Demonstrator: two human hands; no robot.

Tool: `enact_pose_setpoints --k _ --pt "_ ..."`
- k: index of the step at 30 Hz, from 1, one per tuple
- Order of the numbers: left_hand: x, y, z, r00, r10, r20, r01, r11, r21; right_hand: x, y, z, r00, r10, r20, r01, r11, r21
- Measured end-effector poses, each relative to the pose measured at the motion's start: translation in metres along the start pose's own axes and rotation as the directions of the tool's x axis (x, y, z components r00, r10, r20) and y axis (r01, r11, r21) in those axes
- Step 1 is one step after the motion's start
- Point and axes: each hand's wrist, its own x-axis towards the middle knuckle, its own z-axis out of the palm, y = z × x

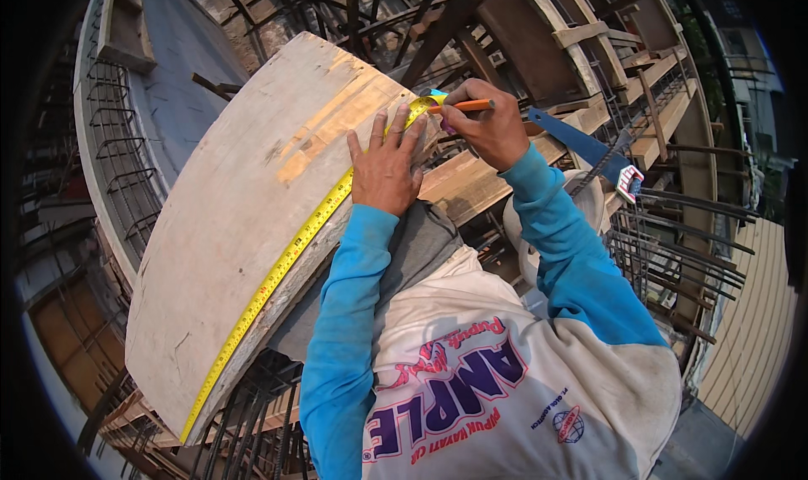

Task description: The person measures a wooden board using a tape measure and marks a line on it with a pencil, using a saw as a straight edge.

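"Your hands?"

"My left hand [387,167] is flat, fingers spread, over the tape [282,269] along the board's [240,173] near-right edge. My right hand [492,126] is curled, pinching a pencil [473,105] at the far-right corner."

"Around you?"

"A saw [576,139] right, rebar [683,265] near it. My left hand hides some tape."

Place: we are working on an open-air building site | Signs: steel bars [703,205] are jutting, timber planks [471,187] are lying nearby, sunlight is falling
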Motion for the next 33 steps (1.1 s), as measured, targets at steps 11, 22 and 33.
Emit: enact_pose_setpoints --k 11,22,33 --pt "0.0001 0.0004 0.0021 0.999 0.008 -0.037 -0.008 1.0 0.018 -0.0022 0.0035 0.002 0.998 -0.016 -0.054 0.016 1.0 -0.006" --pt "-0.0006 0.0022 -0.0001 1.0 0.0 -0.016 0.001 1.0 0.015 -0.0009 0.0039 -0.0039 1.0 0.016 0.002 -0.016 1.0 0.023" --pt "-0.0002 0.0036 0.0005 1.0 0.0 -0.003 0.0 1.0 0.007 -0.0024 0.004 -0.0048 0.999 0.036 0.013 -0.037 0.998 0.052"
